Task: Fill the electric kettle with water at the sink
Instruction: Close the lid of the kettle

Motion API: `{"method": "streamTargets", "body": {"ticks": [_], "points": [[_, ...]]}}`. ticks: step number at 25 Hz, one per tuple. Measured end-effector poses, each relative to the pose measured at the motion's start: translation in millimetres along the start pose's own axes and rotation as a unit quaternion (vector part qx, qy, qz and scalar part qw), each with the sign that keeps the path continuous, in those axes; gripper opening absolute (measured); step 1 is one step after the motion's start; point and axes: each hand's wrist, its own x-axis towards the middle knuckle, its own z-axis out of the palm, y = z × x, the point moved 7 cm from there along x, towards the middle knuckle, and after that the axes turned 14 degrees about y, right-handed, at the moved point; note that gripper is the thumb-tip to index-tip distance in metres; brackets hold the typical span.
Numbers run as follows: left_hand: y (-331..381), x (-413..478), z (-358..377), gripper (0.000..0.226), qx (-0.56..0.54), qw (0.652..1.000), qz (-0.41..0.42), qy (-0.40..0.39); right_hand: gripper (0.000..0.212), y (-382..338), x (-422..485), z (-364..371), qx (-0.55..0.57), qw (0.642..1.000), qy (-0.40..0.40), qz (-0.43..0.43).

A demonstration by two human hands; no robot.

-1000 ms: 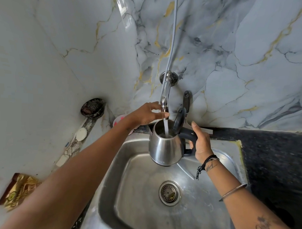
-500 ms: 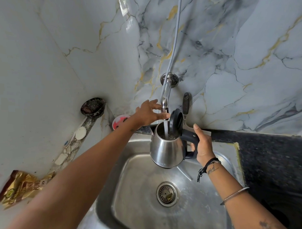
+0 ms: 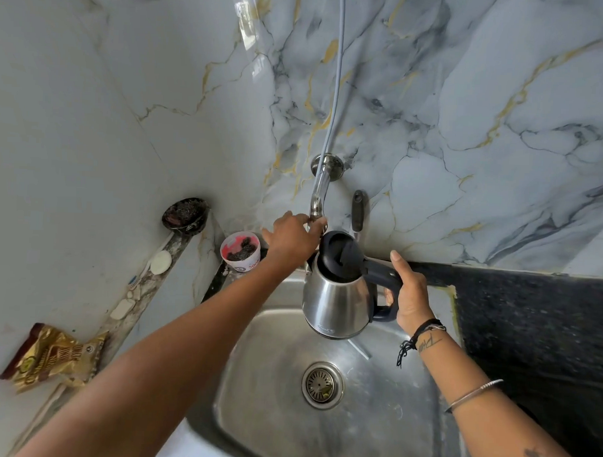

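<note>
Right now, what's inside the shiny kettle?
Only darkness shows at the kettle mouth. The black lid, tipped up, covers most of the opening, so any water inside can't be seen.

Bare forearms; right wrist (image 3: 426,338) with black thread, tattoo script, thin silver bangle (image 3: 473,393).

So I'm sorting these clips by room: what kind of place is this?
Most likely a home kitchen: a steel sink set in a dark counter, a wall tap on marble-look tiles, and a kettle held over the basin.
</note>
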Motion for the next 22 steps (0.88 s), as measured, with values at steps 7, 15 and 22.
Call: {"method": "streamTargets", "body": {"ticks": [7, 15, 22], "points": [[56.0, -123.2, -14.7, 0.094, -0.023, 0.946, 0.322, -0.026, 0.031, -39.8, -32.1, -67.7, -0.029, 0.998, 0.032, -0.041], [129.5, -212.5, -18.9, 0.142, -0.016, 0.925, 0.378, -0.033, 0.025, -124.1, -77.0, -137.3, -0.029, 0.995, 0.021, -0.092], [191.0, -257.3, -21.4, 0.134, -0.029, 0.917, 0.398, 0.003, 0.027, -184.6, -90.8, -196.2, -0.036, 0.99, 0.022, -0.134]]}}
